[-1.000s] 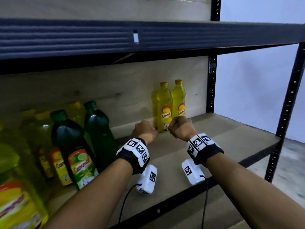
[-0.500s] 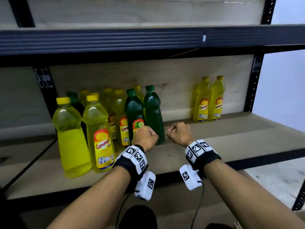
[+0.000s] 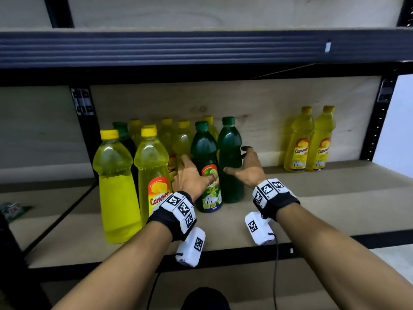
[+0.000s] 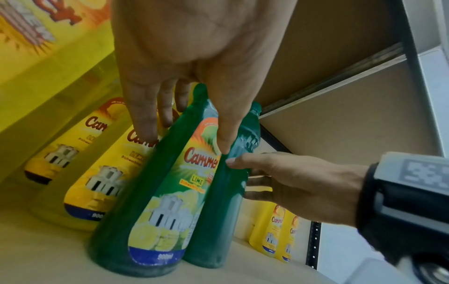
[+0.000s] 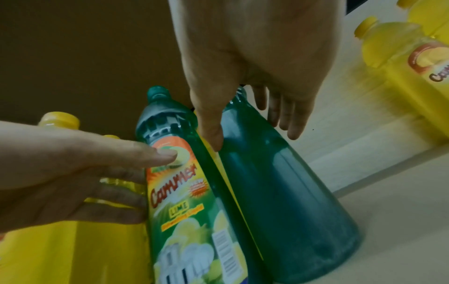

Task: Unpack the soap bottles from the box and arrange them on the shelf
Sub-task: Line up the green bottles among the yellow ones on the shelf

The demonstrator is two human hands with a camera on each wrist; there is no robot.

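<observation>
Both my hands are spread wide and hold nothing: my left hand (image 3: 190, 175) reaches beside the labelled green bottle (image 3: 206, 168), thumb resting on its label, and my right hand (image 3: 247, 168) flanks the plain green bottle (image 3: 231, 162) standing against it on the shelf (image 3: 312, 209). From my head I see yellow bottles (image 3: 134, 175) clustered left and two yellow bottles (image 3: 309, 139) well apart at right. Only my wrist views show the palms and the "Lime" label.
</observation>
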